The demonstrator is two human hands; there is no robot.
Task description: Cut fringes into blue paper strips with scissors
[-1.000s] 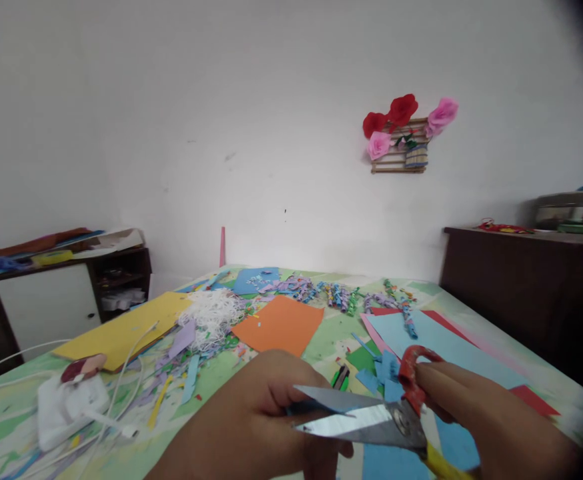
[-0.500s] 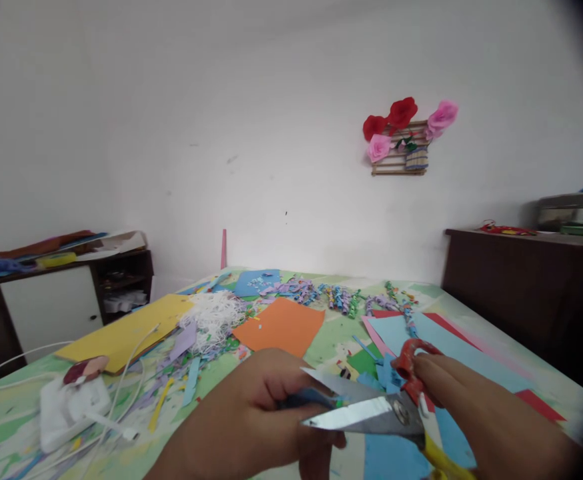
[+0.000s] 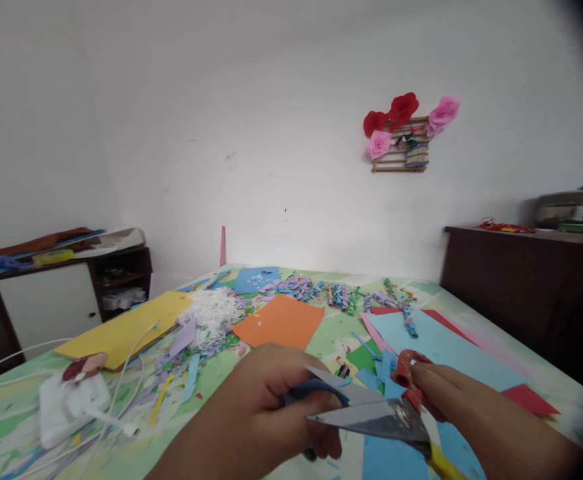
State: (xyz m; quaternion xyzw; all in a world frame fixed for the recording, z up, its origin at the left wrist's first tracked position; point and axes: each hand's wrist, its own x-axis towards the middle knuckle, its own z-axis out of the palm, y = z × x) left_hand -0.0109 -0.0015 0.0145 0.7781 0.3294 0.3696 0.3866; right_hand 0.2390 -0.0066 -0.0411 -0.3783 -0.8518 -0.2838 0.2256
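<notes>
1. One narrow piece of blue paper was pinched between thumb and fingers of the left hand, above the table.
2. Its end appeared to lie between the parted blades of the scissors, whose red handle the right hand gripped.
3. Snipping seemed the step in hand; the next closing called for a steady pinch, left fingertips clear of the edges.
4. Beyond lay blue scraps, an orange sheet and a white shredded heap.

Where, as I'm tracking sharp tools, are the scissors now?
In the head view, the scissors are low and right of centre, in the right hand, with their blades pointing toward the left hand.
</notes>
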